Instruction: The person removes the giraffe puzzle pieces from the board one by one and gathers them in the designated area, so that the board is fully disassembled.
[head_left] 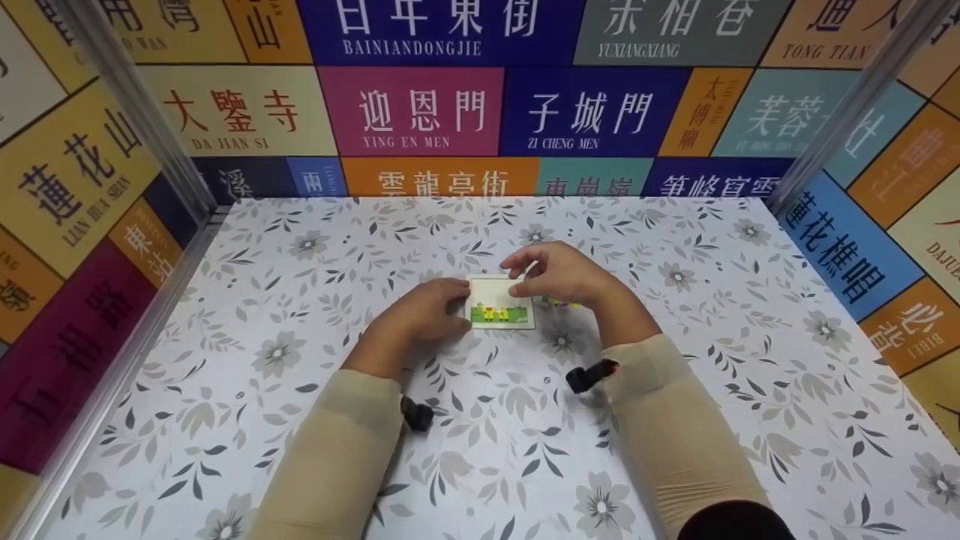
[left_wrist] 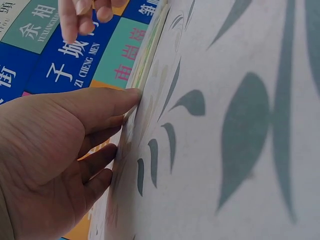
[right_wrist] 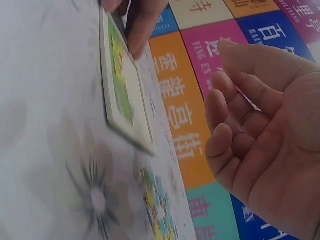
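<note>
A small white puzzle board (head_left: pixel 501 306) with a green strip and yellow figures lies flat on the flowered table (head_left: pixel 300 315). My left hand (head_left: pixel 456 301) rests on the table at the board's left edge, and its straight fingers (left_wrist: pixel 127 97) touch that edge. My right hand (head_left: pixel 523 276) hovers just over the board's far right corner. Its fingers (right_wrist: pixel 220 112) are loosely curled, with nothing visible in the palm. In the right wrist view the board (right_wrist: pixel 122 90) is seen edge-on, with left fingertips (right_wrist: pixel 142 30) at its far side.
A few small colourful pieces (head_left: pixel 562 302) lie on the table just right of the board, under my right hand; they appear blurred (right_wrist: pixel 157 207) in the right wrist view. Walls covered in coloured sign panels (head_left: pixel 420 112) enclose the table on three sides.
</note>
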